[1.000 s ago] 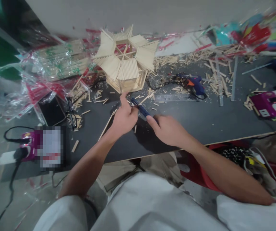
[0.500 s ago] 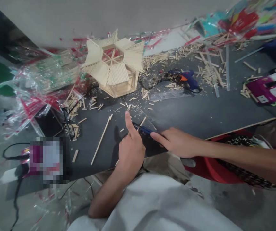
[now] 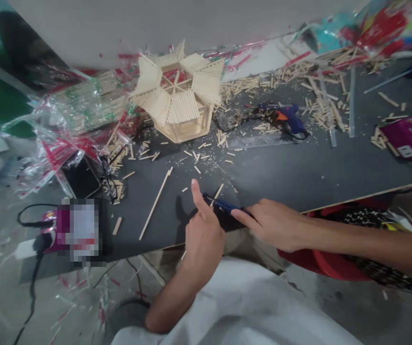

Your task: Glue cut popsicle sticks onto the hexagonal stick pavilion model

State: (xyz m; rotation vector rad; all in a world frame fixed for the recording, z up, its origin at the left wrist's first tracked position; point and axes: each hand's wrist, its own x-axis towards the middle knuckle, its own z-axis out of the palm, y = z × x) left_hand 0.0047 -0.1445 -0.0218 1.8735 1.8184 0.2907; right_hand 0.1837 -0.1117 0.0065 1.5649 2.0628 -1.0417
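My left hand [image 3: 205, 235] is closed around a thin wooden stick [image 3: 183, 255], its lower end showing under my wrist. That thumb points away from me. Beyond the thumb, a stick tip [image 3: 219, 190] pokes out past a dark blue cutter knife [image 3: 223, 205]. My right hand [image 3: 270, 221] grips the cutter by its handle, and the tool lies across the stick near my left fingers. Exactly where the blade meets the wood is hidden. Left of my hands lie a long thin stick [image 3: 155, 203] and a short flat piece [image 3: 117, 225].
A star-roofed wooden stick model [image 3: 182, 108] stands at the back. Near it are a blue glue gun [image 3: 292, 118], a clear ruler [image 3: 259, 141] and many cut sticks. Plastic wrappers [image 3: 58, 148], a phone [image 3: 81, 178] and a purple box [image 3: 405, 136] lie around. The table's front edge [image 3: 367, 194] runs beside me.
The view has shifted slightly, so the scene sits a little further right. Both hands keep their grips on the stick and cutter, with little other movement.
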